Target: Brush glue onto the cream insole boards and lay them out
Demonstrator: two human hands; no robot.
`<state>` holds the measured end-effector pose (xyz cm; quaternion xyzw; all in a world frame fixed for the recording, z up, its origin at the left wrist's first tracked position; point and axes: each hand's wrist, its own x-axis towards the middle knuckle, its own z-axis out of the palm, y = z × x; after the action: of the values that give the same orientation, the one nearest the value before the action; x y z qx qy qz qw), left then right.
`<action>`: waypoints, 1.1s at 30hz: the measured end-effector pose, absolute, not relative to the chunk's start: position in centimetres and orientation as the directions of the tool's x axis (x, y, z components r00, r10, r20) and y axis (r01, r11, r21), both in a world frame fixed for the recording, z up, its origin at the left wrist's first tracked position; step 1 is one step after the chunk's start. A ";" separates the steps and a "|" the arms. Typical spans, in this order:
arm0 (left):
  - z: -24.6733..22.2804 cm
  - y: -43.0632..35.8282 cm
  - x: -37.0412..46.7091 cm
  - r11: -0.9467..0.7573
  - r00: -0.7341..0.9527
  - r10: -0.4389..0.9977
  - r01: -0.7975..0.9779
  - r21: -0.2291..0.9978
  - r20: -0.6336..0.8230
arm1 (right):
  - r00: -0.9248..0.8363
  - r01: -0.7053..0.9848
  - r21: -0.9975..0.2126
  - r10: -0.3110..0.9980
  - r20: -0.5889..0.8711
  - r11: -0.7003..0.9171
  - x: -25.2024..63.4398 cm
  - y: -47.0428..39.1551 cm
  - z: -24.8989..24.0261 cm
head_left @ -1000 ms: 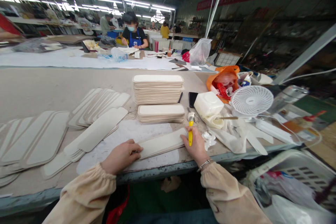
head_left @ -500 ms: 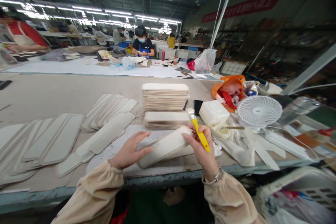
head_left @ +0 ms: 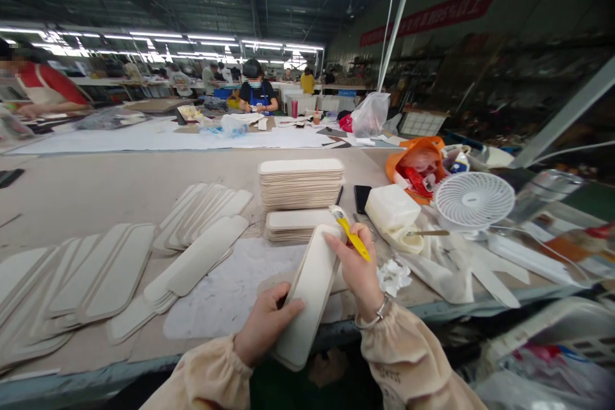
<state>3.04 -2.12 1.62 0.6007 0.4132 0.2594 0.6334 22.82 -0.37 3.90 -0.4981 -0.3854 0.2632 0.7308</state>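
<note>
A long white panel with rounded corners (head_left: pixel 310 298) is tilted up over the table's front edge, held between both hands. My left hand (head_left: pixel 266 320) grips its lower left side, thumb on top. My right hand (head_left: pixel 355 262) pinches its upper right edge and also carries a brush with a yellow handle (head_left: pixel 354 238), bristles pointing up and left. Behind the panel stand a tall stack of like panels (head_left: pixel 302 184) and a lower stack (head_left: pixel 295 225). To the left, more panels lie fanned out (head_left: pixel 115 269) in overlapping rows.
A white sheet (head_left: pixel 216 288) lies under the work. On the right are a white plastic container (head_left: pixel 393 208), a crumpled tissue (head_left: pixel 394 277), a small white fan (head_left: pixel 475 202), a phone (head_left: pixel 362 197) and an orange bag (head_left: pixel 416 166). Co-workers sit at tables beyond.
The panel has swung from a slanted, flatter pose to a steeper one nearer my body. My left hand, loosely spread before, has closed on its side. The brush stays in my right hand.
</note>
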 end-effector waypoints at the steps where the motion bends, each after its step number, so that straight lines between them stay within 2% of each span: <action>1: 1.5 -2.4 3.3 0.200 0.529 0.815 0.125 0.972 -0.236 | 0.568 -0.005 -0.929 0.766 0.301 0.369 22.8 -0.3 3.8; 10: 1.7 -4.4 5.4 0.512 0.552 0.740 -0.090 0.854 -0.385 | 0.564 0.059 -0.938 0.764 0.314 0.341 23.7 -0.8 3.5; 14: 1.5 -5.1 5.9 0.629 0.601 0.677 -0.174 0.758 -0.424 | 0.565 0.041 -0.933 0.761 0.317 0.358 24.2 -1.0 3.3; 17: 1.0 -5.7 6.0 0.693 0.678 0.598 -0.171 0.700 -0.427 | 0.570 0.052 -0.929 0.753 0.328 0.365 24.8 -1.0 3.2; 22: 0.2 -6.3 6.0 0.737 0.821 0.449 -0.117 0.666 -0.352 | 0.595 0.116 -0.933 0.728 0.341 0.342 25.8 -1.1 3.1; 33: 0.4 -5.9 5.5 0.773 0.864 0.386 -0.111 0.625 -0.323 | 0.560 0.072 -0.924 0.752 0.349 0.376 26.5 -1.1 2.4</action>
<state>5.53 -5.88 0.39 0.3087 0.2226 0.1358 0.9147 26.47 -1.12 2.36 -0.5068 -0.4062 0.2349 0.7231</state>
